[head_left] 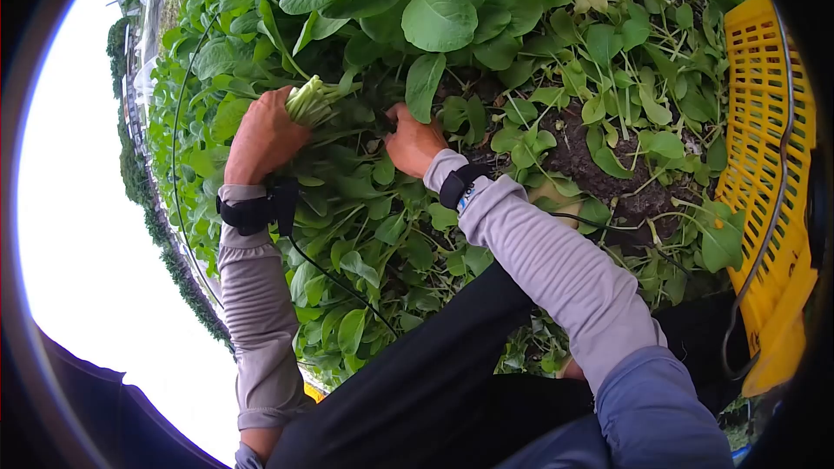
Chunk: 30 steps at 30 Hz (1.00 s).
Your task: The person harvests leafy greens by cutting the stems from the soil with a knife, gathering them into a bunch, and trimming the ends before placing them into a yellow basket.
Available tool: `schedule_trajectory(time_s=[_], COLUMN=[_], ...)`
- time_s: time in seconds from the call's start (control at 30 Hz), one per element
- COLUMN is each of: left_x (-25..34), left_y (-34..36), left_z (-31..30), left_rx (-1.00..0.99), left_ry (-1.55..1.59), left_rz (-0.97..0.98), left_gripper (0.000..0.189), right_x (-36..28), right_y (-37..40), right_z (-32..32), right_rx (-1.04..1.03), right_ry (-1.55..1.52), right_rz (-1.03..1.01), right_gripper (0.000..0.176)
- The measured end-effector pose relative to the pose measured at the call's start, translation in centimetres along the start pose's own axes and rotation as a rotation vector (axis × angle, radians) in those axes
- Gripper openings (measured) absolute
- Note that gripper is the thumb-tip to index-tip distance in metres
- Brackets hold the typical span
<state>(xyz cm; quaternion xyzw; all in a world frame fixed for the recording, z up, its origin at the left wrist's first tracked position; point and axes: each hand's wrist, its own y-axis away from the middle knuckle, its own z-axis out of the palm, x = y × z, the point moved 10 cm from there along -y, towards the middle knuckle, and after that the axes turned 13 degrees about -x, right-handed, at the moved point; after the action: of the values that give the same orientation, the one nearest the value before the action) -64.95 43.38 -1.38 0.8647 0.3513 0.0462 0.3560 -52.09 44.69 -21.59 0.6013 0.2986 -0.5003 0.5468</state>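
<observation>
My left hand is closed round a bunch of cut leafy greens, whose pale stem ends stick out beyond the thumb side. To its right, my right hand reaches low among the standing leafy plants. Its fingers are bent and partly hidden by leaves and shadow, so what they hold cannot be made out. Both wrists wear black straps over grey sleeves.
A yellow perforated crate with a metal handle stands at the right edge. Bare soil with scattered leaves lies between it and my right hand. Black cables run from the wrist straps. My bent legs are below.
</observation>
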Motion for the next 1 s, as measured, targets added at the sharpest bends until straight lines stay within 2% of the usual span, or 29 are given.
schedule_trajectory(time_s=[0.07,0.1,0.13,0.17,0.23,0.27,0.33,0.37,0.43,0.47,0.5,0.57,0.6,0.63,0.7,0.73,0.8,0.83,0.87,0.9,0.97,1.0], left_x=[1.3,1.2,1.6,2.9,4.3,4.8,6.3,6.6,7.7,8.7,9.7,11.7,12.1,12.5,12.3,13.1,13.9,14.3,14.1,13.9,13.8,13.5], left_y=[2.8,4.4,6.1,7.6,9.8,11.2,13.1,13.2,13.0,12.8,12.6,12.2,12.7,13.4,15.1,15.4,14.4,13.7,13.0,12.6,11.6,11.2], left_z=[-1.5,-3.0,-4.4,-5.8,-6.4,-6.2,-6.5,-6.3,-4.1,-3.3,-3.0,-2.2,-3.0,-3.0,-5.3,-6.1,-5.5,-4.9,-4.0,-3.9,-2.2,-1.8], left_rx=[-0.027,0.064,0.153,0.155,-0.081,-0.081,-0.037,-0.034,-0.209,-0.259,-0.258,-0.283,-0.148,-0.147,0.097,0.203,0.119,0.037,-0.059,-0.058,-0.173,-0.198], left_ry=[0.073,0.009,-0.054,-0.055,0.388,0.385,0.752,0.75,0.854,0.875,0.877,0.925,0.833,0.833,0.582,0.564,0.638,0.711,0.754,0.753,1.017,1.049], left_rz=[0.035,0.066,0.095,0.096,0.024,0.026,0.161,0.17,0.201,0.197,0.201,0.224,0.251,0.252,0.174,0.232,0.231,0.231,0.154,0.153,0.24,0.245], left_gripper=[0.042,0.04,0.038,0.038,0.052,0.052,0.053,0.053,0.058,0.06,0.06,0.061,0.052,0.052,0.039,0.029,0.029,0.03,0.036,0.036,0.044,0.05], right_x=[2.4,2.9,1.7,-0.9,-6.4,-8.1,-12.1,-12.5,-14.3,-14.7,-14.5,-13.4,-12.4,-11.8,-12.3,-12.6,-13.6,-13.7,-13.5,-13.2,-13.3,-13.2], right_y=[3.0,5.0,6.5,8.2,10.7,11.5,13.6,14.0,14.5,14.8,14.7,14.6,14.8,14.8,14.7,14.7,14.8,14.9,14.7,14.4,14.3,14.2], right_z=[0.9,1.3,0.7,0.0,-3.9,-5.0,-8.3,-9.3,-10.8,-11.8,-12.0,-13.6,-14.5,-15.3,-15.4,-14.7,-13.3,-13.1,-13.0,-12.9,-13.2,-13.1], right_rx=[-0.025,-0.012,0.015,-0.065,0.049,0.051,0.081,0.087,-0.008,-0.021,-0.019,0.146,0.174,0.217,0.216,0.15,-0.035,-0.036,-0.055,-0.074,-0.065,-0.083], right_ry=[-0.43,-0.662,-0.742,-0.941,-0.92,-0.921,-0.987,-0.983,-0.782,-0.744,-0.739,-0.701,-0.609,-0.545,-0.331,-0.228,-0.137,-0.139,-0.271,-0.403,-0.398,-0.428], right_rz=[0.164,0.234,0.131,0.026,-0.329,-0.331,-0.536,-0.542,-0.613,-0.58,-0.58,-0.589,-0.49,-0.482,-0.561,-0.595,-0.578,-0.577,-0.565,-0.553,-0.562,-0.548], right_gripper=[0.039,0.037,0.035,0.035,0.041,0.041,0.048,0.048,0.048,0.029,0.029,0.021,0.018,0.019,0.022,0.023,0.019,0.019,0.019,0.02,0.021,0.022])
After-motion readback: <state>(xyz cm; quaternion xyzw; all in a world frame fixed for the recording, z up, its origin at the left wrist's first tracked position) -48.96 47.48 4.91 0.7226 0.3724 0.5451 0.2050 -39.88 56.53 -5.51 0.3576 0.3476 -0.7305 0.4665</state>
